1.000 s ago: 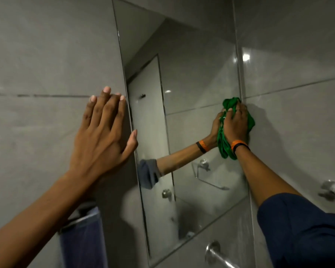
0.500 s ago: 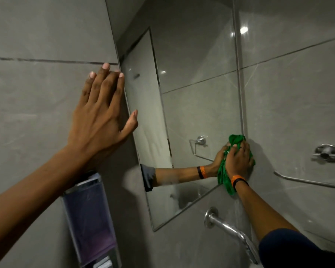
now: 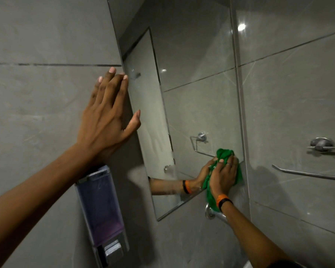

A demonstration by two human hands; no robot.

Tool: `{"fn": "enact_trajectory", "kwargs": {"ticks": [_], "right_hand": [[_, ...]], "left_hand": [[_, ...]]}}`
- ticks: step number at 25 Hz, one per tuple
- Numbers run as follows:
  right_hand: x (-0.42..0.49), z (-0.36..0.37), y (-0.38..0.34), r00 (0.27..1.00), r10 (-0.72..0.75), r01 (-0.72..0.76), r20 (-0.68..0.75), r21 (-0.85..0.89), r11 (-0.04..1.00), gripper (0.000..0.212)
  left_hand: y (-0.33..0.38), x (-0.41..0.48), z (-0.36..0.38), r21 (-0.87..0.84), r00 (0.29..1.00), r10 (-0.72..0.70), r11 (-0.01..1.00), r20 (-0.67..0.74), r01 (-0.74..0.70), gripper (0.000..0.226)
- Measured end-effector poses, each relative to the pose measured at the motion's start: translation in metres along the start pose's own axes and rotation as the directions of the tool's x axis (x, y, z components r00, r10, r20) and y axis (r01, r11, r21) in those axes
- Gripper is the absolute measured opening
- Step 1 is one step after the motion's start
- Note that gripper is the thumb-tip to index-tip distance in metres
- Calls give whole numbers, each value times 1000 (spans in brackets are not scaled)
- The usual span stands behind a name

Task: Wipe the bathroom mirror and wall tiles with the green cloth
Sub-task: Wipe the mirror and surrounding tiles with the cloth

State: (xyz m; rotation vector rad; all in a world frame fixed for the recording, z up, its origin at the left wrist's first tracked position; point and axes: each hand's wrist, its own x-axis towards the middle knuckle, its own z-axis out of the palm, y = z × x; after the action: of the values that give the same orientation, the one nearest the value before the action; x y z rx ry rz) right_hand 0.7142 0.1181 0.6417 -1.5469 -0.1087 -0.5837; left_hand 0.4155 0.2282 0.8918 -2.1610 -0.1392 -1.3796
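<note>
One bunched green cloth (image 3: pixel 225 172), right hand (image 3: pixel 223 176) clutching it on mirror (image 3: pixel 197 105) corner, left hand (image 3: pixel 106 117) open, flat against wall tiles (image 3: pixel 37 113)

Wall-mounted soap dispenser (image 3: pixel 103 213) at lower left, purple liquid inside. Chrome towel rail (image 3: pixel 321 147) at right. Below the mirror, possibly a chrome spout (image 3: pixel 214 213), partly hidden.

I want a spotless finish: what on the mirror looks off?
A hazy finger-shaped smear marks the mirror left of the green cloth, beside the left hand. Nothing looks broken.
</note>
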Motion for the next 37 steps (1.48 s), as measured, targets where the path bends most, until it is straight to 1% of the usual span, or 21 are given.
{"fn": "enact_trajectory", "kwargs": {"ticks": [2, 4, 6, 10, 12, 15, 19, 24, 28, 33, 37], "right_hand": [[-36, -1, -8, 997, -71, 71, -2, 19, 997, 63], [-69, 1, -15, 990, -140, 140, -15, 45, 989, 62], [-101, 3, -23, 984, -178, 179, -25, 64, 982, 62], [-155, 6, -41, 959, -284, 284, -18, 49, 957, 56], [-172, 7, -55, 961, -275, 275, -3, 58, 960, 56], [-181, 5, -74, 980, -201, 200, -7, 116, 973, 57], [-183, 5, -103, 985, -170, 172, -24, 178, 969, 59], [-174, 11, -164, 985, -167, 174, -51, 248, 953, 54], [-142, 18, -239, 977, -188, 210, -97, 312, 927, 50], [-90, 23, -344, 971, -224, 239, -82, 359, 902, 50], [-49, 23, -421, 954, -291, 298, -75, 363, 883, 53]], "left_hand": [[-2, -3, -3, -24, 1000, -7, 1000, -5, 7, 81], [-4, -6, -4, -33, 1000, -15, 999, 4, 15, 81], [-5, -8, -6, -34, 1000, -6, 999, 14, 6, 81], [-7, -13, -10, -4, 999, 0, 1000, 47, 1, 80], [-8, -13, -12, 0, 998, -2, 1000, 65, 2, 81], [-7, -14, -14, 10, 997, 3, 1000, 73, -4, 79], [-7, -13, -13, 17, 998, 12, 1000, 67, -13, 77], [-15, -14, -16, 55, 996, 60, 996, 62, -64, 76], [-30, -7, -25, 93, 998, 61, 994, -6, -60, 75], [-58, 11, -48, 159, 996, 67, 986, -60, -57, 73], [-81, 36, -67, 216, 994, 60, 976, -93, -39, 73]]}}
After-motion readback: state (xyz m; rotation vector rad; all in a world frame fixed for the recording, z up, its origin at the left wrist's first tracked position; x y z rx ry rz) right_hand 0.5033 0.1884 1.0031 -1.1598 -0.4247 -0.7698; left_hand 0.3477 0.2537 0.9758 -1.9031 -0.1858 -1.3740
